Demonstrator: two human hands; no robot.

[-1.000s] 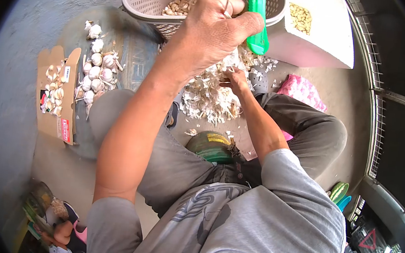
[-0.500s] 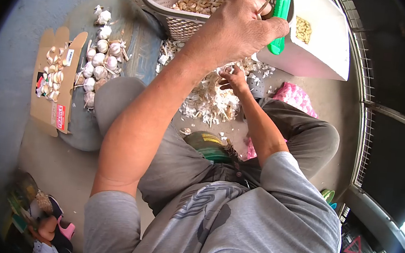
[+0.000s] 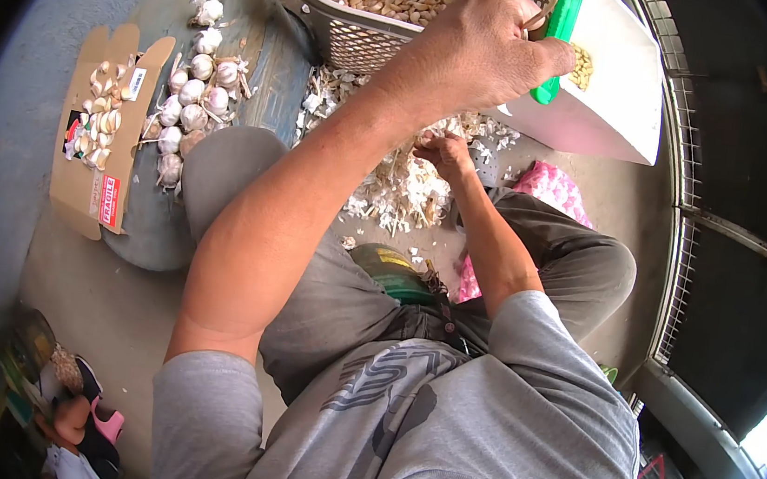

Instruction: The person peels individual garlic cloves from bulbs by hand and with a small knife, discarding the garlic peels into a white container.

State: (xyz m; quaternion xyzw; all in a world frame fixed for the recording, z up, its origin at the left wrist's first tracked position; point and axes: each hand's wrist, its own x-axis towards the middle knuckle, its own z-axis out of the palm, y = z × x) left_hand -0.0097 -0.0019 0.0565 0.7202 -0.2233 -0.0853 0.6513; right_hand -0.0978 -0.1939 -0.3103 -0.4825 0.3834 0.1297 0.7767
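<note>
My left hand (image 3: 497, 50) is closed around a green plastic tool (image 3: 559, 48) that runs past the top edge of the view; its kind does not show. A thin brownish stalk-like piece (image 3: 540, 15) sticks up between the fingers. Lower down, my right hand (image 3: 448, 156) has its fingers drawn together over a heap of garlic skins (image 3: 407, 192); what they hold, if anything, is hidden. On a low round surface at the left lie several whole garlic bulbs (image 3: 191, 90). Beside them, loose garlic cloves (image 3: 102, 121) sit on a flattened cardboard box (image 3: 118, 156).
A grey-beige perforated basket (image 3: 353, 42) with unpeeled cloves (image 3: 399, 3) stands at the top. Right of it is a white box (image 3: 602, 113) with pale peeled cloves (image 3: 581, 69). A pink patterned bag (image 3: 553, 184) lies by my knee. Wire mesh (image 3: 672, 298) runs along the right.
My left hand and the green tool appear slightly further right. My right hand's fingers, more spread before, are now drawn together. The whole view has shifted a little.
</note>
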